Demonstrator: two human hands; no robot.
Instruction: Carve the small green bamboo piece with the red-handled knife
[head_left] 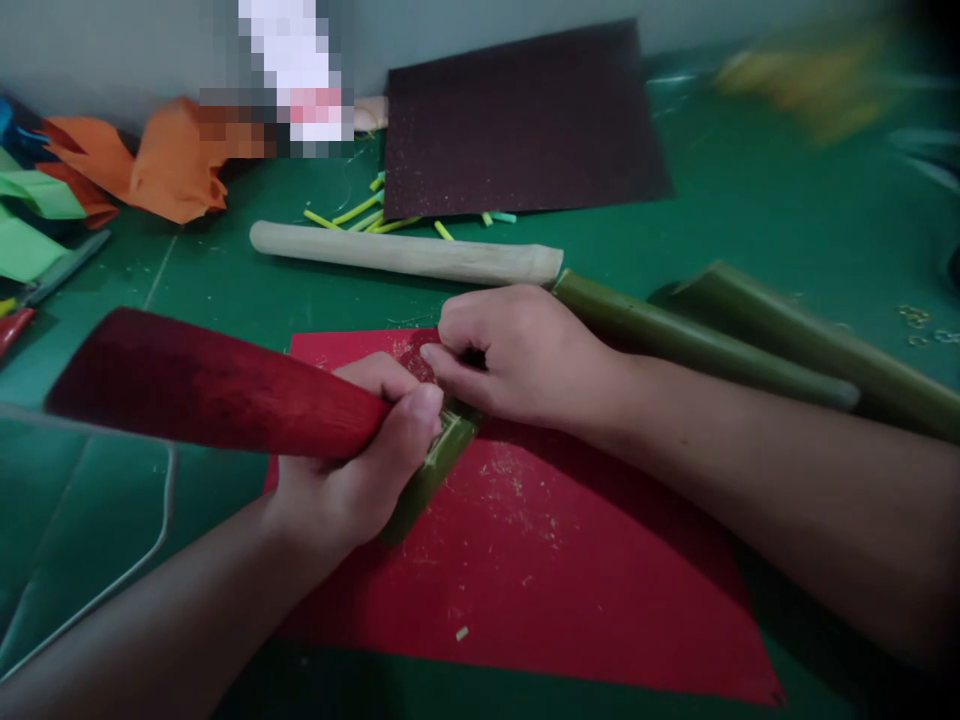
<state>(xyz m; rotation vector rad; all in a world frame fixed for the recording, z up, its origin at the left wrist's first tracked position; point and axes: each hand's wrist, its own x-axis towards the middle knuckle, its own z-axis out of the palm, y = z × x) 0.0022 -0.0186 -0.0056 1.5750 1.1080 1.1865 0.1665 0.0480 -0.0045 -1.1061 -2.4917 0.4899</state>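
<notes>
The left hand (352, 470) has its fingers clenched round a red cone (202, 385), with a green stalk (439, 462) under it, above the red sheet (570, 570). The right hand (517, 355) pinches the cone's tip. A firm grip and small, close pinches seem wisest.

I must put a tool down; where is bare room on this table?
Free: the green mat right of the dark sheet, above the bamboo stalks; also the red paper, shavings only, below the right hand. Crowded: the left edge with paper scraps, and around the left hand gripping the red tool.
</notes>
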